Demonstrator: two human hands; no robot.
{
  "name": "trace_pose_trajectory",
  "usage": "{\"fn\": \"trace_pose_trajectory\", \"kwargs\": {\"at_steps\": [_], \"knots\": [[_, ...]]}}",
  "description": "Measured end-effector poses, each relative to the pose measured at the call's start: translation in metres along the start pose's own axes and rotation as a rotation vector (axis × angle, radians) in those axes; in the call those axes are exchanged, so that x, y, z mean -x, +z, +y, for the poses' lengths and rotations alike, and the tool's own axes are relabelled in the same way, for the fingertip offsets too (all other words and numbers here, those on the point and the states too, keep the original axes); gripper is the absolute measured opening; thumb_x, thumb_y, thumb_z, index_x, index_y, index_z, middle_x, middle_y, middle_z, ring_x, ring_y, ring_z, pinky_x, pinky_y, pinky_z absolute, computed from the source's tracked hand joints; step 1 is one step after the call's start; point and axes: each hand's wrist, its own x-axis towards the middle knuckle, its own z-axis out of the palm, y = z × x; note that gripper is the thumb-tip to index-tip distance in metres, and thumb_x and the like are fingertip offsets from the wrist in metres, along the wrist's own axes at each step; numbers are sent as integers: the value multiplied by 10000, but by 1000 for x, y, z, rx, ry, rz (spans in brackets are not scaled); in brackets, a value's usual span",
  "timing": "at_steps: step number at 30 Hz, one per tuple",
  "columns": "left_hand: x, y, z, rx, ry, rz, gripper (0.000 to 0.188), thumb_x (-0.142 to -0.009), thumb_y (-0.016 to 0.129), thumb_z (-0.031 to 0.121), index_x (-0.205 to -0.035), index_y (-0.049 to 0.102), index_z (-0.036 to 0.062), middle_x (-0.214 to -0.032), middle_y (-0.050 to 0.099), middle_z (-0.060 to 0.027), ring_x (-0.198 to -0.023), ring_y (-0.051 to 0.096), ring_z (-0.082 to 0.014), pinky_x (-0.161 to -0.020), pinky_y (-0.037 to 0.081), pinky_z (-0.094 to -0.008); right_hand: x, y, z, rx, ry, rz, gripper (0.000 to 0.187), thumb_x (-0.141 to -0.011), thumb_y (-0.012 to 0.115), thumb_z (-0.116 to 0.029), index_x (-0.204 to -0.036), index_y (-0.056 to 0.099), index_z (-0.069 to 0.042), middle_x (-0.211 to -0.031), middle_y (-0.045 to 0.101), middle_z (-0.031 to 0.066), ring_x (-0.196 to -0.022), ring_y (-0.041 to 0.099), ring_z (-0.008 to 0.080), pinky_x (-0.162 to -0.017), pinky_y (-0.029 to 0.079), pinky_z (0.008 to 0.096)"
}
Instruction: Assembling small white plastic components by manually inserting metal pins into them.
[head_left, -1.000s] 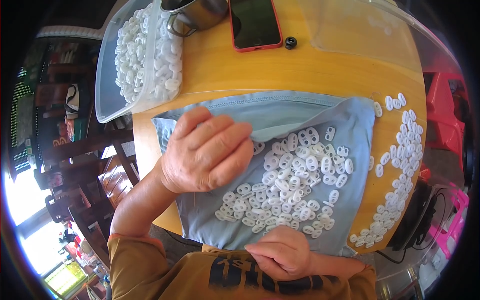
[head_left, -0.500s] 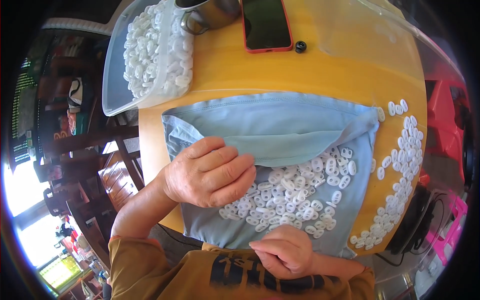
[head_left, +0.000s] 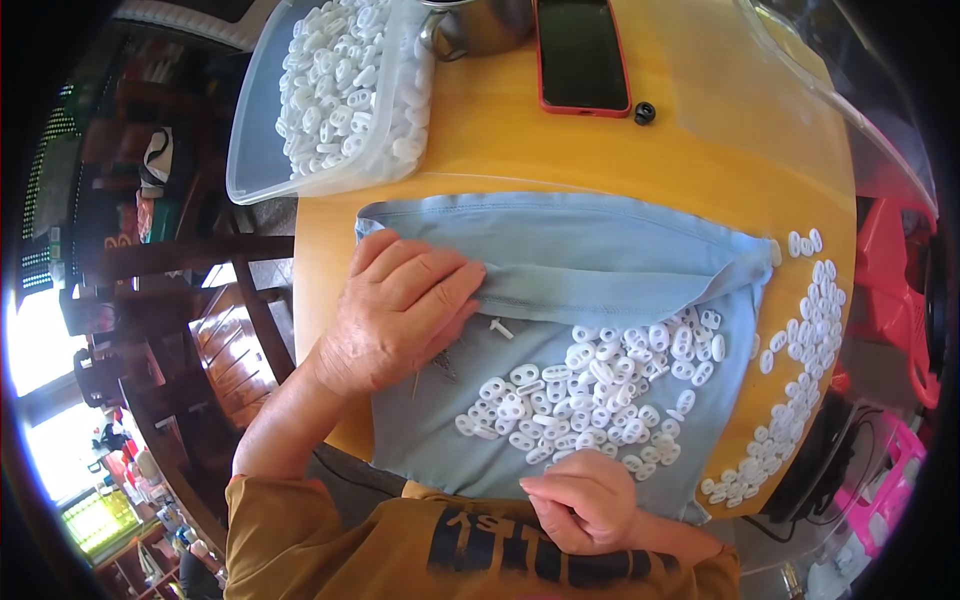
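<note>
My left hand (head_left: pixel 400 305) lies over the folded upper edge of a light blue cloth (head_left: pixel 600 235). Its fingers are bent and pressed together, and whatever is under them is hidden. Beside its fingertips a small white T-shaped piece (head_left: pixel 502 328) rests on the cloth. Thin dark metal bits (head_left: pixel 440 365) show just below the palm. Close to my body, my right hand (head_left: pixel 585 500) is closed, thumb against the curled fingers; its inside cannot be seen. Between the hands spreads a pile of white oval two-holed plastic pieces (head_left: pixel 580 395).
A clear plastic tub (head_left: pixel 255 150) full of similar white pieces stands at the far left. Next to it are a metal mug (head_left: pixel 490 28), a red-cased phone (head_left: pixel 583 60) and a small black part (head_left: pixel 645 112). More white pieces (head_left: pixel 800 390) line the table's right edge.
My left hand has moved left and up relative to the pile, uncovering the small white piece and the metal bits. The right hand stays closed near my body. The view has shifted slightly.
</note>
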Motion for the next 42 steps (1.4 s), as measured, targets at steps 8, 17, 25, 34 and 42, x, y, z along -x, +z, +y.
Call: {"fn": "trace_pose_trajectory", "kwargs": {"at_steps": [8,17,25,34,42], "knots": [[16,1,-4,104,91,39,343,-636,720,72,-969,636,59,-931,597,-53,-843,574,-223,-798,439,-412,1,0,1,16,10,11,227,-717,656,5,-943,661,-16,-723,614,54,-559,567,189,-480,427,289],[18,-8,-40,95,-109,36,321,-680,581,-59,-989,620,19,-1042,602,-124,-978,565,-333,-877,430,-418,0,-2,-5,56,-63,43,226,-719,645,37,-944,648,10,-708,587,55,-560,558,174,-478,440,284],[18,4,-58,129,-337,165,186,-769,621,16,-953,635,39,-910,600,-108,-878,570,-298,-764,469,-347,-19,-24,-40,351,-87,5,296,-709,625,54,-1002,610,17,-746,559,61,-571,533,186,-491,427,284],[21,-5,-39,-30,-183,286,274,-693,637,4,-963,637,53,-898,596,-106,-851,577,-292,-741,476,-359,-87,-58,-22,828,-65,121,204,-760,655,9,-960,621,-13,-900,586,129,-793,566,279,-707,456,335],[55,-18,2,116,-115,203,367,-621,692,-27,-980,638,28,-933,592,-106,-862,585,-297,-756,478,-392,-57,-52,-29,851,-48,1,202,-739,644,37,-937,614,11,-905,576,131,-794,552,276,-696,447,339]]}}
